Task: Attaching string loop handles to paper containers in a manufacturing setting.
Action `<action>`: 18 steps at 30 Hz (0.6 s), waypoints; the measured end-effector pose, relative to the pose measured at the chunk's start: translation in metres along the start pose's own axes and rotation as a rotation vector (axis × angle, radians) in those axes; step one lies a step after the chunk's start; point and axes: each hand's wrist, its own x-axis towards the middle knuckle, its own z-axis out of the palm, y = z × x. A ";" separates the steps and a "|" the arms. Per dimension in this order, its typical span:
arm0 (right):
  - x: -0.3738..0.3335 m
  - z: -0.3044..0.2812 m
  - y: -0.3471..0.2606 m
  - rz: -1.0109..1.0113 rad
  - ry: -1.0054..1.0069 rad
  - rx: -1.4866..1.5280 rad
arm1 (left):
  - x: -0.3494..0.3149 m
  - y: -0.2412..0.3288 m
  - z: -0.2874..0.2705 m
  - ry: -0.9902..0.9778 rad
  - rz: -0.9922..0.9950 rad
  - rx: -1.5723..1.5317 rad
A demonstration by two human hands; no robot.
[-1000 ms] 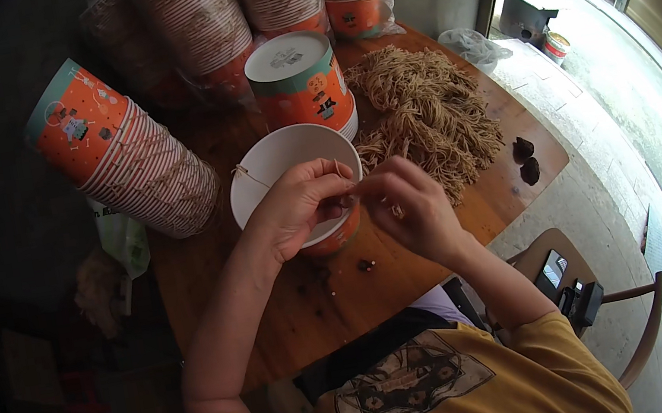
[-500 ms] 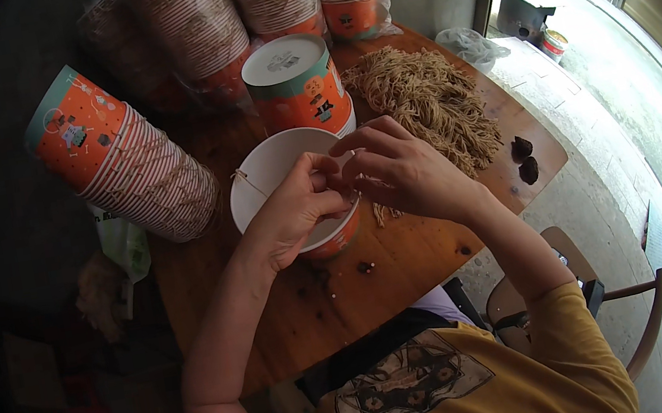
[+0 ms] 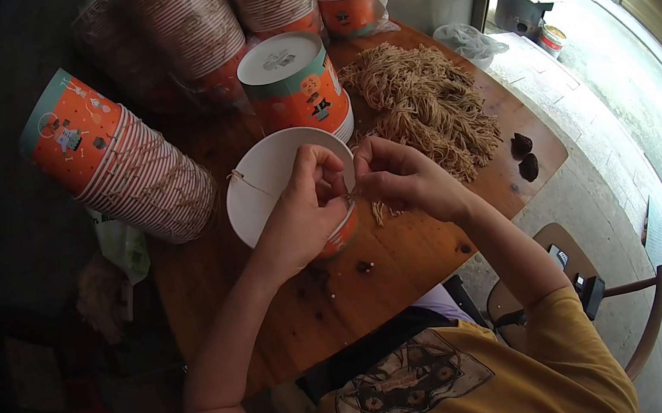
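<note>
In front of me stands an open paper bucket (image 3: pixel 259 192), white inside and orange outside. A thin tan cord (image 3: pixel 252 183) is knotted at the left of its rim and runs across the inside toward my fingers. My left hand (image 3: pixel 310 210) reaches over the bucket, its fingers curled and closed at the right side of the rim. My right hand (image 3: pixel 406 181) pinches at the same spot from outside, thumb against forefinger. The fingertips of both hands meet around the cord's end; the fingers partly hide it.
Behind stand upside-down nested buckets (image 3: pixel 290 95) and several wrapped stacks (image 3: pixel 187 25). Another stack (image 3: pixel 133 174) leans at the left. A heap of tan cords (image 3: pixel 427 103) lies right of the bucket, with two dark pieces (image 3: pixel 525 156) beyond. The wooden table (image 3: pixel 412 272) ends near my body.
My right hand has come down and its raised, spread fingers have closed into a pinch at the rim. The left hand has shifted slightly. The bucket has barely moved.
</note>
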 end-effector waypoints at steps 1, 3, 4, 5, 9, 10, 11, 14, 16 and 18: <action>0.002 0.001 0.005 -0.101 0.012 -0.018 | 0.000 0.002 0.001 0.021 0.004 0.052; 0.004 0.002 0.007 -0.203 0.020 -0.034 | -0.003 0.004 0.002 0.046 0.006 0.106; 0.002 0.003 0.005 -0.210 0.057 -0.264 | -0.003 0.005 0.002 0.073 0.059 0.186; 0.001 0.003 0.003 -0.215 0.096 -0.494 | -0.004 0.005 0.003 0.099 0.113 0.266; -0.002 0.012 0.004 -0.331 0.190 -0.705 | -0.005 0.011 0.004 0.103 0.172 0.395; 0.000 0.012 0.009 -0.400 0.241 -0.738 | -0.004 0.011 0.005 0.092 0.233 0.450; 0.001 0.013 0.012 -0.471 0.290 -0.770 | -0.005 0.010 0.004 0.084 0.293 0.507; 0.001 0.014 0.010 -0.450 0.282 -0.748 | -0.005 0.006 0.001 0.111 0.391 0.591; 0.001 0.017 0.008 -0.432 0.286 -0.748 | -0.005 0.006 -0.001 0.180 0.433 0.640; 0.000 0.018 0.008 -0.412 0.294 -0.748 | -0.006 0.005 -0.001 0.246 0.475 0.686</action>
